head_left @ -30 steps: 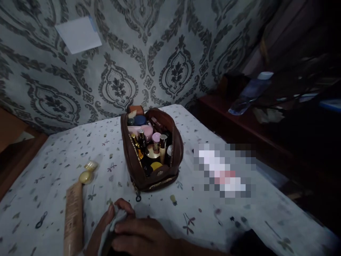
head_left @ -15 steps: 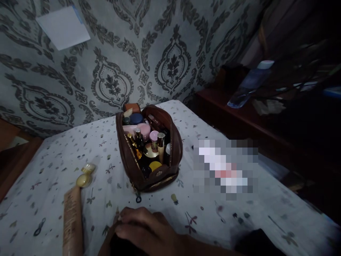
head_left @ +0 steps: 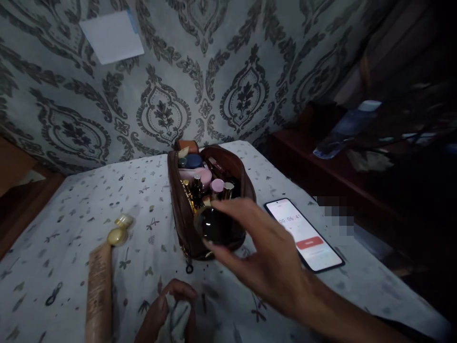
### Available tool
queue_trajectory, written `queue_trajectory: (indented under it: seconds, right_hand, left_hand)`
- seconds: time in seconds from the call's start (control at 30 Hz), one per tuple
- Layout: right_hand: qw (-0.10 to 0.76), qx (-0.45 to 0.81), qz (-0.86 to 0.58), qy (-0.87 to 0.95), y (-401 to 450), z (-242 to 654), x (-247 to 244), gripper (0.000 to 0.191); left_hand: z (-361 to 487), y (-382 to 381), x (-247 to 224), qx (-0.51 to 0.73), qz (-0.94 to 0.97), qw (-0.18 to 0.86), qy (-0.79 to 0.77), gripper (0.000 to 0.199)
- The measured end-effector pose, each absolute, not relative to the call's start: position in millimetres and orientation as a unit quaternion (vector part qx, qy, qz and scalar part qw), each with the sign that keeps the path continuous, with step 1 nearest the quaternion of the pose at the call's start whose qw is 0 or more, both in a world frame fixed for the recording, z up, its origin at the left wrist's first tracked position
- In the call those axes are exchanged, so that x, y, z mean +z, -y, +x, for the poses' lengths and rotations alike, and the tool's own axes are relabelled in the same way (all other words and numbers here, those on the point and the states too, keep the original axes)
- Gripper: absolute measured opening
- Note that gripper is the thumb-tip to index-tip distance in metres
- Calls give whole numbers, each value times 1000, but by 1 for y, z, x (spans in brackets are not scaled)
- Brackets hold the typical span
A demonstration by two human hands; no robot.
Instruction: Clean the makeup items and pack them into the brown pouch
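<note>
Right hand [head_left: 266,252] pinches a dark, glossy round case [head_left: 216,227] by its edge, index finger above and thumb below. From the palm, the case lies to the left and a little away from the wearer, in front of the near end of the open brown bag [head_left: 179,216]; whether they touch, I cannot tell. The bag's long axis runs from the wearer toward the wall [head_left: 200,85]. Of the two hands, the right is nearer the bag. Near the bottom edge, the left hand [head_left: 169,307] curls its thumb and fingers around a crumpled white cloth [head_left: 177,315]. A tube [head_left: 99,288] lies left of it, a phone [head_left: 323,255] beyond the right wrist.
</note>
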State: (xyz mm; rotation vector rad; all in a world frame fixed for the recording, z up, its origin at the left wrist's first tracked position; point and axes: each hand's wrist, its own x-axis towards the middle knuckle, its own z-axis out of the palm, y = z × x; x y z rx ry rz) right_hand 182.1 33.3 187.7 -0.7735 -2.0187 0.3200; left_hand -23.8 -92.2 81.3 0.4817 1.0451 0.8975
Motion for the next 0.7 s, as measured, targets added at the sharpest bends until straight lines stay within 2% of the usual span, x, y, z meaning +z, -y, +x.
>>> queue_trajectory:
  seconds: [0.1,0.27,0.53,0.7]
  right_hand:
    - [409,87,-309,854,-59,183,207,44]
    - [292,29,-295,909,-85,177,224,32]
    - [40,-16,-357,933,-99,158,229,32]
    - [-15,-49,-374,926,-102,147,233,33]
  left_hand:
    - [-23,85,66,426,226,750,-453,60]
    - [-29,90,70,455,259,709,-472,53]
    - [-36,81,71,468,277,694,-473,53]
    - [-30,85,73,459,280,706,-460,54]
